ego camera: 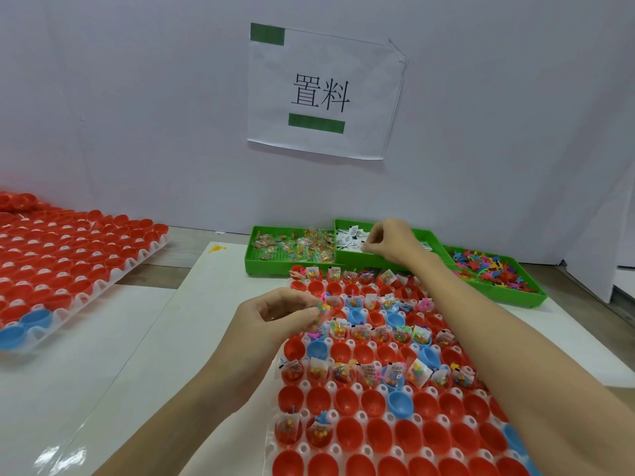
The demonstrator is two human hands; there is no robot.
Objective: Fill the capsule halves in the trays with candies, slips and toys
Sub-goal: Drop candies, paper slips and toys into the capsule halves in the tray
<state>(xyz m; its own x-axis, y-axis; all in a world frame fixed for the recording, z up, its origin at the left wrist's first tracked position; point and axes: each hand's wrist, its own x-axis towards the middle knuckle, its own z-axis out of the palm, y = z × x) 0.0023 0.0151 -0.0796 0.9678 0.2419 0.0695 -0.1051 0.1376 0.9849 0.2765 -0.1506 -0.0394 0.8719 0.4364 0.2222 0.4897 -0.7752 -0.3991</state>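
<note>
My wooden table [192, 266] carried white sheets [144, 355], and on the near one sat my white tray [347, 386] of red and blue capsule halves. Far behind it stood three green bins [378, 259] side by side, and a loose yellow toy [217, 249] lay on the sheet to their left. A second tray [103, 280] of capsule halves rested at the far left.

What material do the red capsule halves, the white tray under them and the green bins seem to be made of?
Red capsule halves: probably smooth, glossy plastic; their insides shine. White tray: seemingly thin, translucent moulded plastic, with rounded pegs between the cups. Green bins: likely rigid, opaque plastic; one has a perforated grid floor.
</note>
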